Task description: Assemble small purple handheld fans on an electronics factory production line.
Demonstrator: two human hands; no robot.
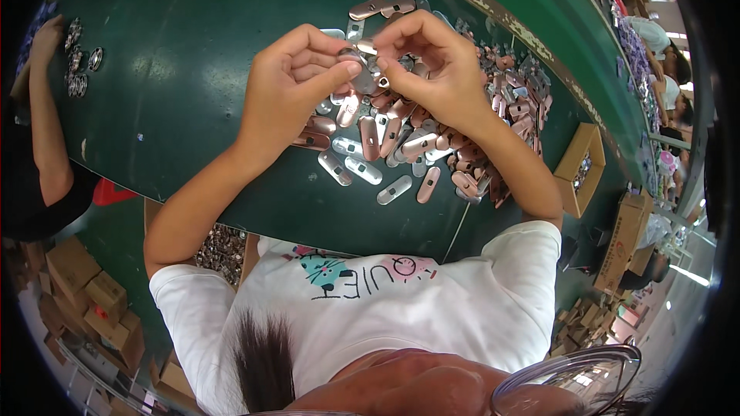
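Over a green table, my left hand [297, 81] is closed, pinching a grey oval metal plate [361, 77] between thumb and fingers. Close beside that plate, my right hand [435, 65] is also closed, thumb and index fingertip near each other. What the right fingertips hold, if anything, is too small and smeared to name. Under and around both hands lies a loose heap of oval metal plates [370, 137], rose-gold and silver, many with a small square hole. Part of the heap is hidden behind my hands.
The green table [177, 69] reaches left, where another person's arm [46, 115] rests by several shiny metal pieces [77, 69]. A cardboard box [582, 169] with small parts stands at right. Near my left elbow is a box of small metal parts [221, 254]. Cartons [96, 293] stack lower left.
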